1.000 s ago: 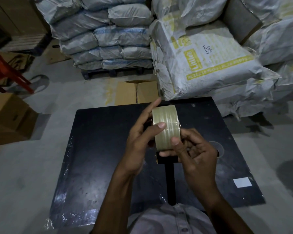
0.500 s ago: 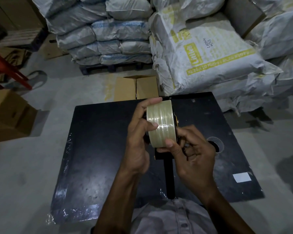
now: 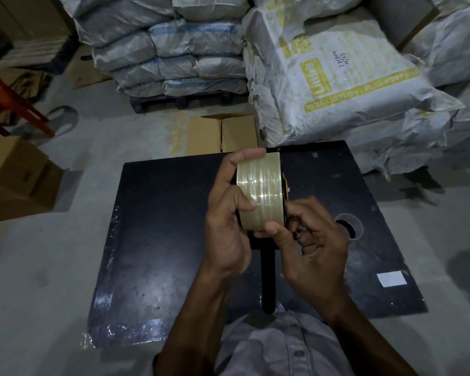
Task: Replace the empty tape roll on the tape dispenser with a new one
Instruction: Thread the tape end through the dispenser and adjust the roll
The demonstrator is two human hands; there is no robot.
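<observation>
while the left hand [image 3: 228,221] grips the tape roll [image 3: 259,191], the right hand [image 3: 314,249] pinches its lower edge

My view is dim and bluish overall. The brightest patch is the floor [image 3: 152,126] at centre, and the light seems to fall from above. The black board [image 3: 158,240] shows dull glare along its lower left edge, and faint sheen streaks cross the tape roll [image 3: 259,191]. Soft shadows pool at right of the frame. The sacks [image 3: 350,77] at upper right bow outward with wide-angle distortion, and the corners look soft and grainy.
</observation>
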